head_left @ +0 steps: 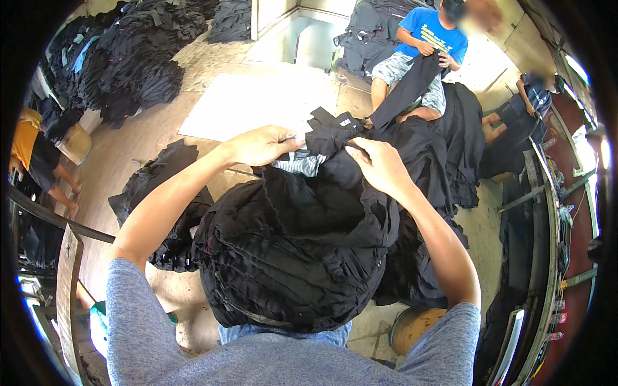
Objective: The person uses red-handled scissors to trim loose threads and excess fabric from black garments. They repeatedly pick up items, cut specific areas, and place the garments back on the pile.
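Observation:
A pair of black trousers (322,193) is stretched between my hands, its waistband raised at the far side of my lap. My left hand (262,147) pinches the waistband's left end, beside a striped pale lining (300,165). At the other end, my right hand (381,166) grips the black cloth with thumb and fingers. The trousers' lower part spreads over a thick bundle of folded black garments (283,276) on my lap. A small white label (345,122) shows near the waistband between the hands.
Black garments lie in a low heap (170,186) at my left and a large heap (122,58) at far left. A person in a blue shirt (428,32) holds dark trousers (409,87) ahead. Another person sits far right; someone in orange (27,138) is at left. A wooden post (67,283) stands nearby.

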The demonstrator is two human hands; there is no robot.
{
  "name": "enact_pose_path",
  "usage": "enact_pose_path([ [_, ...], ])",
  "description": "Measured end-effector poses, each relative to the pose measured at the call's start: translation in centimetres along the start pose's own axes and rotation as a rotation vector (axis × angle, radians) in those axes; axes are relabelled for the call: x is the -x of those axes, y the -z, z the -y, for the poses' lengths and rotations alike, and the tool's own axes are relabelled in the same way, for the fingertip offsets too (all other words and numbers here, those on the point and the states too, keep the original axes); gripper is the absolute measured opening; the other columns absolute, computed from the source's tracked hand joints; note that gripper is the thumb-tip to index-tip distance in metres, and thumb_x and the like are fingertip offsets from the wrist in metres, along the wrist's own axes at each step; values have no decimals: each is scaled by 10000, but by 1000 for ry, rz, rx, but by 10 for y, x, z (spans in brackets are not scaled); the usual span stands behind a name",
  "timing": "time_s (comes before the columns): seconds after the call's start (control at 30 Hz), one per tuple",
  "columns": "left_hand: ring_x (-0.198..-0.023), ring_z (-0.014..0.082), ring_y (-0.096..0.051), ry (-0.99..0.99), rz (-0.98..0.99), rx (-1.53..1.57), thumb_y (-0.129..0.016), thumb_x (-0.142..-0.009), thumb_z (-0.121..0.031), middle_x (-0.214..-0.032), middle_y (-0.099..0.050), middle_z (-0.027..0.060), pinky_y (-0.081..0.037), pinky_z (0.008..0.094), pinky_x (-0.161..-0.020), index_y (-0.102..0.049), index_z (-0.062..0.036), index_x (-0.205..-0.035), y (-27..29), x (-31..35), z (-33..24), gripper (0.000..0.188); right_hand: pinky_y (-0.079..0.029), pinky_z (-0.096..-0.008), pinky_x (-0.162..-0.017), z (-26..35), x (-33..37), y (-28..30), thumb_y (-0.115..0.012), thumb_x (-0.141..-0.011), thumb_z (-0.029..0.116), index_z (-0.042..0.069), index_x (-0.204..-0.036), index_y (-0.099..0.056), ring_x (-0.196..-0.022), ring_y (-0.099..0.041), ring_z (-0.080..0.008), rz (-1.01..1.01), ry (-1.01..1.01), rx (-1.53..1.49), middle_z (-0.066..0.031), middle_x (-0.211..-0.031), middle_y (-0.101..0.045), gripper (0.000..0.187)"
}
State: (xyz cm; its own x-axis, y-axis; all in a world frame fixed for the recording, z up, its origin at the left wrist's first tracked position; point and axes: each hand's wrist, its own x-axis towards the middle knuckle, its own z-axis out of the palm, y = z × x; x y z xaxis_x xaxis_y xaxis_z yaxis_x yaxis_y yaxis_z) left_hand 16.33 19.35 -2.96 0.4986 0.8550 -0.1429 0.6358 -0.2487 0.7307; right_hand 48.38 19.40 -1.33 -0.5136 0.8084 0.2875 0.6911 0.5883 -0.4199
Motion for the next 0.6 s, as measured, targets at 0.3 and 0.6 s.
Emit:
enact_pose_path([
  [0.3, -1320, 429, -677, -229, -208, -257, -582, -1164, -429, -1369, -726, 238, -547, 504, -1098, -647, -34, -1443, -32, -11, -48, 488, -601, -435, -952, -50, 28, 29, -701, -1079, 133, 53, -1280, -775, -1089, -776, -401, -102, 63, 3, -185, -1185, -806, 229],
  [0.6, -1266, 374, -725, -251, 2, -194, -870, -963, -254, -1299, -776, 189, -559, 469, -1100, -747, -17, -1286, -17, 80, -28, 419, -571, -539, -857, -249, 102, 263, -685, -1099, 361, 42, -994, -720, -949, -730, -499, -776, -456, 491, -255, -953, -740, 337],
])
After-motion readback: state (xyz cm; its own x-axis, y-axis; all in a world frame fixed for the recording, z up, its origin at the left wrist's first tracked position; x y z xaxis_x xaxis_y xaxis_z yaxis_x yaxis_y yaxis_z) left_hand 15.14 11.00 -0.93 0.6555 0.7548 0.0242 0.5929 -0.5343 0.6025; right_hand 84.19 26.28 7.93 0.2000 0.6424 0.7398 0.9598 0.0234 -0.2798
